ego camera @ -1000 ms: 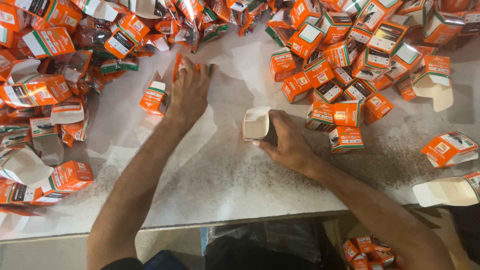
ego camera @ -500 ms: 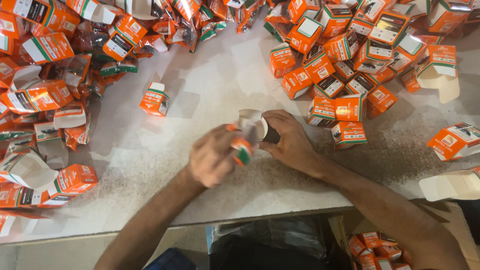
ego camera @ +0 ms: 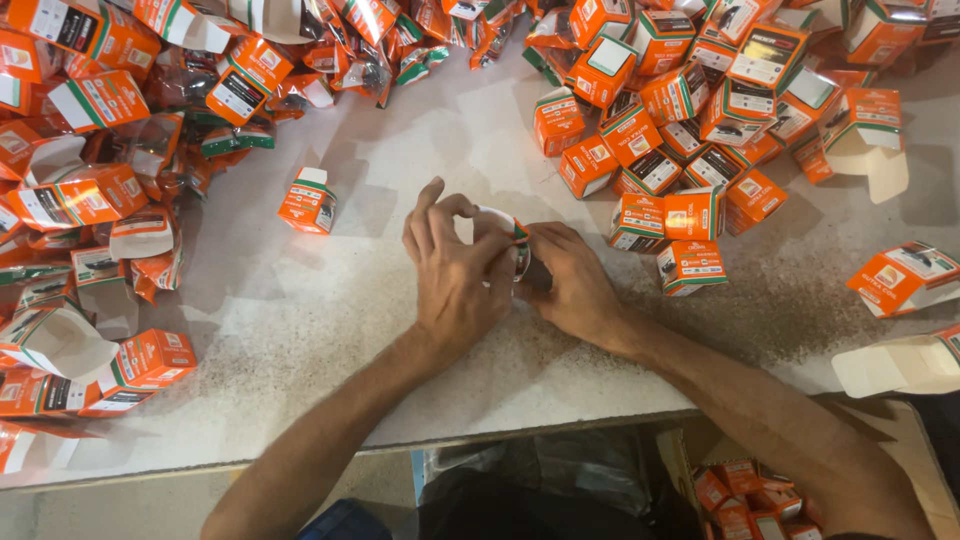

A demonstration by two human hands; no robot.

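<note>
My left hand (ego camera: pixel 455 275) and my right hand (ego camera: pixel 572 283) meet at the middle of the pale table (ego camera: pixel 300 330). Between them they hold a small white-and-orange carton (ego camera: pixel 507 224), mostly hidden by the fingers. The left hand's fingers curl over its top and near side. The right hand grips it from the right, with the thumb against it. I cannot tell what is inside the carton. A single closed orange box (ego camera: pixel 308 200) lies left of the hands.
Closed orange boxes are heaped at the back right (ego camera: pixel 690 110). Flattened and open cartons pile up along the left (ego camera: pixel 90 200). An open white carton (ego camera: pixel 900 365) and an orange box (ego camera: pixel 900 278) lie at the right edge. More boxes sit below the table (ego camera: pixel 745 495).
My left hand reached to the far pile, then came back with a small orange item to the carton in my right hand. Both hands now close on the carton.
</note>
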